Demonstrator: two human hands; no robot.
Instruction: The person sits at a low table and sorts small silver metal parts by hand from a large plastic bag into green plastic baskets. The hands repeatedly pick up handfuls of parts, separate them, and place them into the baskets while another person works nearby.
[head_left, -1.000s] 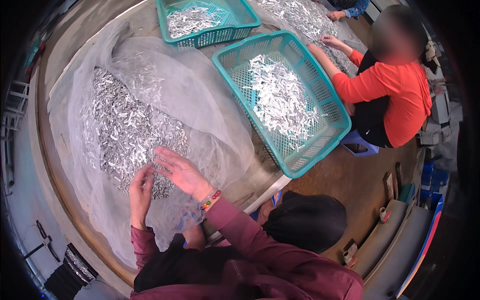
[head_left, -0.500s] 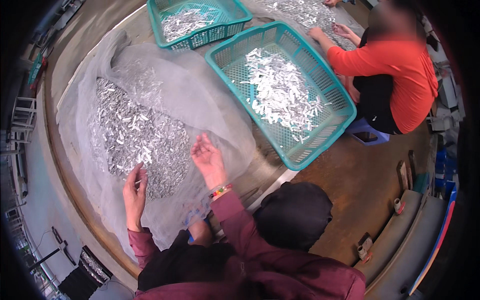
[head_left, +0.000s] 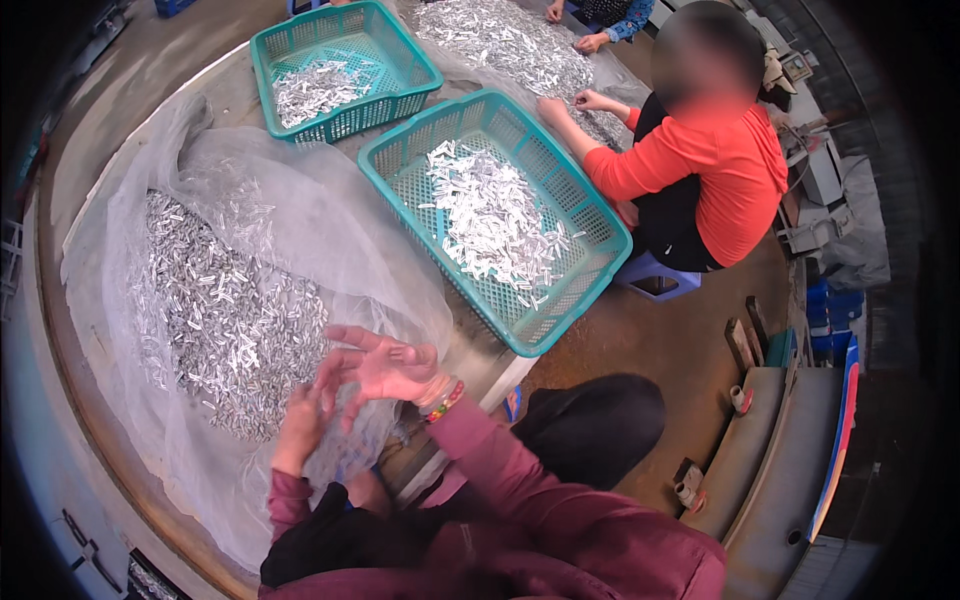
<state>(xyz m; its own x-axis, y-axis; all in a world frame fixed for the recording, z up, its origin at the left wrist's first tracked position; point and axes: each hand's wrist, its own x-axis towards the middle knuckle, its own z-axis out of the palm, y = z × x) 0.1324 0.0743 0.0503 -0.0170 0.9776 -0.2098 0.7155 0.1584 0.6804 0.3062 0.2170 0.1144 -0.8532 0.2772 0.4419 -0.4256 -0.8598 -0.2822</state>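
Observation:
A heap of small silvery, elongated pieces [head_left: 235, 320] lies on a crumpled translucent sheet [head_left: 340, 215] in front of me. My right hand [head_left: 390, 370], with a beaded bracelet at its wrist, hovers at the heap's near right edge. Its fingers are spread and nothing is in them. Close beside it, my left hand [head_left: 300, 425] is raised over the near end of the heap. The left fingertips come up to those of the right and are partly covered by them; they look loosely apart, and I see no piece in them.
Right of the heap stands a green plastic basket [head_left: 585, 295] with shinier silvery pieces; another green basket [head_left: 350, 125] is behind it. A person in orange [head_left: 735, 185] sits at a farther heap [head_left: 510, 45], with another person's hands beyond. Metal troughs [head_left: 770, 450] lie to the right.
My right hand has moved left and turned, its fingers spreading near my left hand. My hands are now closer together. The whole view has shifted, so the baskets sit farther left.

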